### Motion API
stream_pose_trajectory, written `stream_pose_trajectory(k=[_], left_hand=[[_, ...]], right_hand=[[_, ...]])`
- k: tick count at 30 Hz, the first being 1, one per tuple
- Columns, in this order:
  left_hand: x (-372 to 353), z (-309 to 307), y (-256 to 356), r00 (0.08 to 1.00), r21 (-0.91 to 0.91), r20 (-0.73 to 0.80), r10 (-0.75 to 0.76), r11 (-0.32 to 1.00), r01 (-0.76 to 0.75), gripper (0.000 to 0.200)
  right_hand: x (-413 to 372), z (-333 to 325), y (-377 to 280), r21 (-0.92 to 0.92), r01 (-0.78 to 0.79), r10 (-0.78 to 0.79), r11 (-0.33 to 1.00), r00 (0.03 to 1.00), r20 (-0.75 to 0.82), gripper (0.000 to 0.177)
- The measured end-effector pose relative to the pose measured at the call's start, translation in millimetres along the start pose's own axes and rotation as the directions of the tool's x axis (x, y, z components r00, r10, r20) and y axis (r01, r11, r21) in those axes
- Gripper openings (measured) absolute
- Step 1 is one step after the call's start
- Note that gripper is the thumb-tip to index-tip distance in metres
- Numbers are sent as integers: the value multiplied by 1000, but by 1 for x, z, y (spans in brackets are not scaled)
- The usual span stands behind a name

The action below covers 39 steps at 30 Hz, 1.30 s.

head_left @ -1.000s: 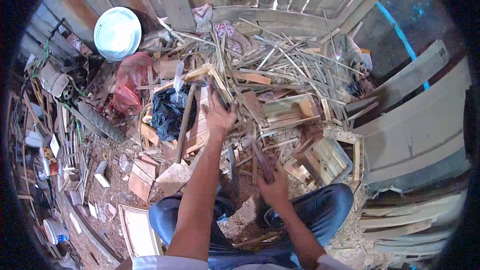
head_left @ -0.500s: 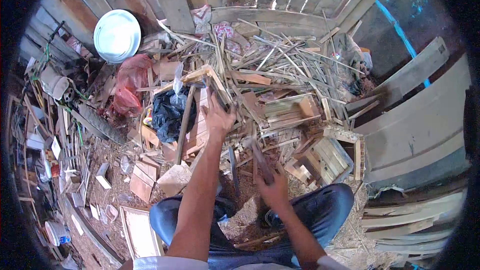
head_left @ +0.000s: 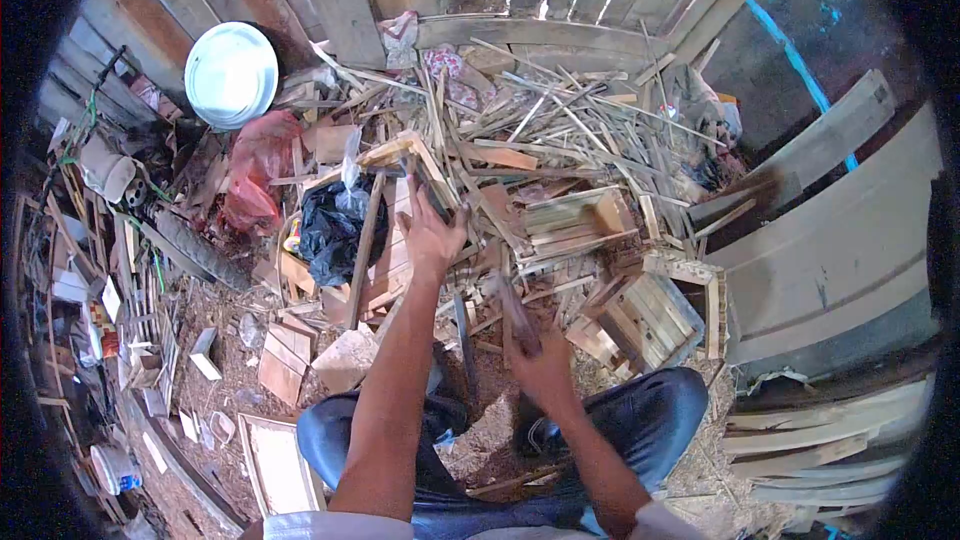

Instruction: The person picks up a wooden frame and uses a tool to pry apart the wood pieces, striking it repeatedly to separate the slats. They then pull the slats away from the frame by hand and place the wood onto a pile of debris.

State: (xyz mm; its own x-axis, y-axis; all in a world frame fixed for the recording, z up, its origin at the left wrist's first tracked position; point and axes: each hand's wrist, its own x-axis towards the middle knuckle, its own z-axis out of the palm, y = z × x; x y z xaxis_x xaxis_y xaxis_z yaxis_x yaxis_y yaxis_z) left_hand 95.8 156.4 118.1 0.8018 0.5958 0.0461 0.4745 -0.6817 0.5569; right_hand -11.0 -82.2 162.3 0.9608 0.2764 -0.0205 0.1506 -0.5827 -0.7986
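Observation:
My left hand [head_left: 435, 240] reaches forward to a wooden box frame [head_left: 428, 165] of pale slats. Its fingers lie along one side board, with the thumb on the other side of that board. Lower and to the right, my right hand [head_left: 542, 370] is closed around the dark handle of a hammer [head_left: 520, 318]. The far end of the hammer is blurred and points up toward the frame. Left of the frame, a black plastic bag [head_left: 340, 240] lies behind a leaning slat [head_left: 369, 250].
Two slatted wooden boxes [head_left: 655, 318] [head_left: 580, 225] lie to the right. Beyond them spreads a heap of thin wood strips [head_left: 590, 130]. A red plastic bag [head_left: 258, 175] and a round metal basin [head_left: 231, 75] are at left. Long boards [head_left: 820, 250] lean at right.
My right hand and the hammer have shifted slightly, the hand turning a little around the handle. My left hand stays at the frame. The whole view has drifted slightly.

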Motion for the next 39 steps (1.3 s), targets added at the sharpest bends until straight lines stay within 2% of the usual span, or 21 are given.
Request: stream_pose_trajectory(k=[2, 5, 6, 9, 11, 12, 14, 16, 17, 19, 20, 22, 24, 25, 27, 29, 30, 31, 32, 34, 39], left_hand=[[-1, -2, 1, 1000, 38, -7, -12, 999, 13, 91], [-2, -6, 4, 1000, 53, -10, -12, 999, 12, 91], [-1, -8, 5, 1000, 23, 16, -22, 1000, 21, 92], [0, -5, 2, 1000, 42, -3, -2, 999, 2, 91], [-2, -10, 7, 1000, 4, 20, -8, 1000, 8, 90], [-2, -10, 6, 1000, -2, 21, -6, 1000, 6, 89], [-1, -8, 4, 1000, -15, 7, -19, 1000, 19, 88], [-3, -2, 1, 997, 14, -70, 28, 1000, -27, 87], [-1, 0, -1, 996, 59, -75, 43, 997, -39, 86], [-1, -7, 2, 1000, -4, -9, 4, 1000, -4, 87], [-2, -4, 0, 1000, -5, -19, 19, 1000, -19, 88], [-1, -3, 0, 999, 24, -23, 24, 999, -23, 90], [-1, -9, 4, 1000, 10, 0, 16, 1000, -16, 90], [-2, -11, 4, 1000, 5, 27, 11, 1000, -11, 90], [-3, -7, 3, 1000, 0, 12, 18, 1000, -18, 89], [-2, -8, 3, 1000, 22, 20, -5, 1000, 4, 87], [0, -2, -2, 1000, 45, 16, 8, 999, -9, 86], [-2, -7, 2, 1000, 14, 29, -7, 1000, 7, 84], [-1, -7, 2, 1000, -6, -1, 1, 1000, -1, 82], [-3, -4, -3, 1000, -23, -9, 21, 1000, -21, 81], [-2, -9, 1, 999, -33, 21, 34, 999, -33, 78]], right_hand=[[-41, -40, -30, -31, -334, 330, 942, 907, 261, 24], [-24, -37, -59, 191, -279, 264, 941, 959, 101, 23], [-3, -9, -29, 19, -120, 118, 993, 990, 81, 28], [58, 20, -23, -35, -171, 173, 985, 983, 67, 30], [76, 1, -61, -49, -248, 253, 968, 940, 228, 33], [47, 12, -28, -166, -76, 84, 983, 996, 43, 37], [-4, -17, -36, -131, 48, -47, 990, 999, 10, 26], [-42, -40, -49, 85, -224, 209, 971, 965, 156, 23], [-36, -34, -51, 91, -220, 203, 971, 965, 166, 23], [-21, -17, -47, 249, -182, 185, 951, 983, 12, 21], [1, 3, -21, -135, -55, 59, 989, 998, 22, 23], [56, 25, -8, -136, 244, -234, 960, 968, 86, 26], [95, 36, -34, -26, -155, 156, 988, 983, 98, 28], [82, 33, -29, -27, -167, 168, 986, 981, 96, 28], [41, 21, -15, -216, 20, -10, 976, 999, 50, 28], [-4, -17, -41, -130, 299, -321, 945, 925, -205, 27], [-30, -34, -49, 14, 19, -18, 1000, 999, -41, 27], [-46, -41, -53, 100, -290, 272, 952, 948, 165, 26], [-38, -34, -54, 107, -291, 269, 951, 947, 177, 26], [-2, -16, -48, 93, 8, -5, 996, 999, -35, 27], [87, 32, -34, -47, -156, 157, 987, 987, 27, 34]])
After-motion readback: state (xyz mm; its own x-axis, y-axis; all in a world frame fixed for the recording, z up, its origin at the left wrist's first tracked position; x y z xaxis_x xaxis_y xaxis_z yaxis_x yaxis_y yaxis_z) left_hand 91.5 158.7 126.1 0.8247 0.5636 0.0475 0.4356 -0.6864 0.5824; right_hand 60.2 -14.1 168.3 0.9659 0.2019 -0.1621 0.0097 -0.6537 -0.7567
